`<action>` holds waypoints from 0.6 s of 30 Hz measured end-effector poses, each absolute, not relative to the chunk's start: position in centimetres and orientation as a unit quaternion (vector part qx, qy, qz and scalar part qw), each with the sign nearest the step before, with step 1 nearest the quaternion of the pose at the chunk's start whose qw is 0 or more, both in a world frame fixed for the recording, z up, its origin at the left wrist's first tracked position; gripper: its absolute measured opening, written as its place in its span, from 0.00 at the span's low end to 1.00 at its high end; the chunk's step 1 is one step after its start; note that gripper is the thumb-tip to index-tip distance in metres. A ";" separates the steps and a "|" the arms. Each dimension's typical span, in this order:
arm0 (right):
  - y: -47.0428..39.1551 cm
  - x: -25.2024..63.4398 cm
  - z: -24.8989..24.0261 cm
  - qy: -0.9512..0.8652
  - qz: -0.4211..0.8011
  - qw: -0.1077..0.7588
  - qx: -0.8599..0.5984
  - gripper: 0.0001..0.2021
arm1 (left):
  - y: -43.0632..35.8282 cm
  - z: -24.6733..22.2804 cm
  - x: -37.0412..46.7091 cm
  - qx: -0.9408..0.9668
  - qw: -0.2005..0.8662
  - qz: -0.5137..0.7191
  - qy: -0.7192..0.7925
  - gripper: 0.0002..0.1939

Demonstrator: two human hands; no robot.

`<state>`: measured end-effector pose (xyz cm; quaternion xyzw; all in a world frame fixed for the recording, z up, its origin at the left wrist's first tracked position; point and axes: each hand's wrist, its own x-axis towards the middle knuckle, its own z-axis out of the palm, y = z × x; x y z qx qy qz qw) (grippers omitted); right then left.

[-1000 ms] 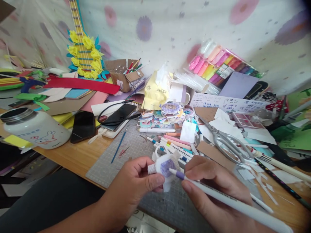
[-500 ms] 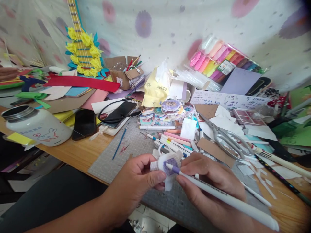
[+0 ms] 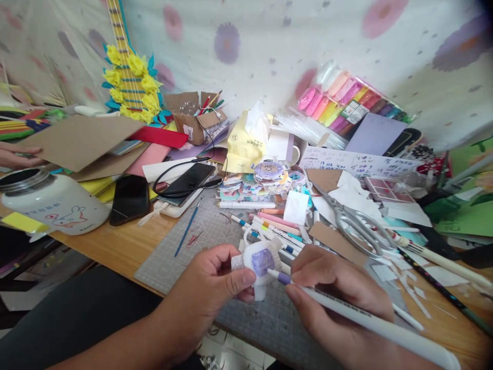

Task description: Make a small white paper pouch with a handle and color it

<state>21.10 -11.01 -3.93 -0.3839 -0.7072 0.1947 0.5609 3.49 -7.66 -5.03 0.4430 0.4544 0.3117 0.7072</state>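
Between thumb and fingers, my left hand [image 3: 210, 280] pinches a small white textured cutout [image 3: 262, 262] with a purple-coloured patch in its middle. My right hand [image 3: 335, 288] is closed around a white marker [image 3: 346, 303] with a purple band near its pale tip. That tip is at the lower right edge of the purple patch; whether it touches cannot be made out. Both hands are above the grey cutting mat [image 3: 165, 257]. Behind them lie several markers [image 3: 275, 231] and a stack of coloured paper cutouts [image 3: 250, 185].
Large scissors [image 3: 354, 226] and paper scraps lie to the right. A white jar [image 3: 57, 200], a black phone [image 3: 130, 199] and a thin blue brush [image 3: 187, 228] are on the left. Another person's hand [image 3: 17, 154] is beside a brown cardboard sheet [image 3: 80, 141] at far left.
Both hands' positions differ slightly: the cutout is a little further left and the marker tip is lower on the patch. At far left, the other person's cardboard sheet has come into view over the red strip.
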 end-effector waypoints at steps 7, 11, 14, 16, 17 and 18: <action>-10.8 21.3 -4.3 -0.726 0.180 0.547 -0.377 0.09 | -7.7 -5.0 3.5 0.446 0.706 0.317 0.449 0.07; -10.8 21.3 -4.3 -0.729 0.180 0.547 -0.372 0.08 | -7.7 -4.7 3.5 0.437 0.708 0.316 0.456 0.06; -11.0 21.3 -4.2 -0.725 0.169 0.544 -0.387 0.08 | -7.8 -4.7 3.7 0.435 0.706 0.320 0.458 0.06; -11.0 21.3 -4.3 -0.734 0.158 0.536 -0.386 0.08 | -7.8 -4.6 3.7 0.439 0.705 0.322 0.454 0.06; -11.0 21.2 -4.3 -0.741 0.153 0.531 -0.383 0.08 | -7.8 -4.7 3.7 0.441 0.704 0.322 0.454 0.06; -11.0 21.2 -4.3 -0.746 0.148 0.526 -0.380 0.08 | -7.8 -4.7 3.7 0.442 0.704 0.322 0.453 0.06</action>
